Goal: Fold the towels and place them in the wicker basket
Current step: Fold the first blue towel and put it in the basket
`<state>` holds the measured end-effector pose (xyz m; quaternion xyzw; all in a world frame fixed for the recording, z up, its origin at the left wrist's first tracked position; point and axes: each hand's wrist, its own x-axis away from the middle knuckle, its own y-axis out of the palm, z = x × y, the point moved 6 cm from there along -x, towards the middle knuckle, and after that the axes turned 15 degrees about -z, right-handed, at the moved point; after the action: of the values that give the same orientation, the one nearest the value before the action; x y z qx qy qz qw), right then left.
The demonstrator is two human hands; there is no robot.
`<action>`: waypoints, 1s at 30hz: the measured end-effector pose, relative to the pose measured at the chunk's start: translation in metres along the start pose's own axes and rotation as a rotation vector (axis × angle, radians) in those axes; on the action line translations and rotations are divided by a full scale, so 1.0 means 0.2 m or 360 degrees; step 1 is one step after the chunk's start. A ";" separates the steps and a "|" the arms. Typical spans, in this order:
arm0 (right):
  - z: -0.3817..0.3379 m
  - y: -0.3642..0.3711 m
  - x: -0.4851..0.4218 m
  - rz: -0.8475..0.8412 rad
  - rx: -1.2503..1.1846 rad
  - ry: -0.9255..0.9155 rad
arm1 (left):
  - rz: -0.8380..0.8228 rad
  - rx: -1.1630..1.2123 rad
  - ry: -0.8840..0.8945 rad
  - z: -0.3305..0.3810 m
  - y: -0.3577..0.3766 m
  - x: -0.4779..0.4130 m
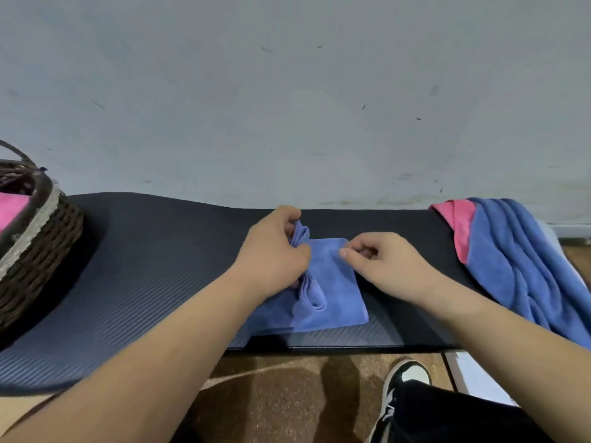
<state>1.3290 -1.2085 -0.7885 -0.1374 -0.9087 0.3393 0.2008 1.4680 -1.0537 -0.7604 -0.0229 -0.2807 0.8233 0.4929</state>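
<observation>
Fingers of your left hand (271, 251) are curled round a bunched ridge of the blue towel (332, 292), centre frame on the dark mat (144, 266); your right hand (383, 263) pinches its upper right edge between thumb and forefinger. Expect soft, light, limp cloth — unsupported parts sag and folds slip. Grip at corners and hems; support the folded piece underneath when carrying to the wicker basket (41, 244), far left.

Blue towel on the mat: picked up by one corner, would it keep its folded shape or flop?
Probably flop: the blue towel bunches into soft loops where the left hand grips it. It looks light, since fingers alone gather it. Likely not slippery, given its fuzzy surface.
</observation>
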 end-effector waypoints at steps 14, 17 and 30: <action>0.12 0.03 -0.03 -0.0225 -0.0533 0.0218 | -0.0353 -0.0008 0.0081 0.02 0.25 -0.08; 0.09 0.04 -0.04 -0.0181 -0.0488 0.0260 | -0.0221 -0.0396 0.0245 0.02 0.15 -0.03; 0.06 0.01 0.01 -0.0013 0.0071 0.0325 | -0.0487 -0.1471 0.0355 -0.19 0.20 0.09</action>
<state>1.3220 -1.2138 -0.7983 -0.1629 -0.8763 0.3428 0.2966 1.4389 -1.0368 -0.8075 -0.2853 -0.5618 0.5236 0.5735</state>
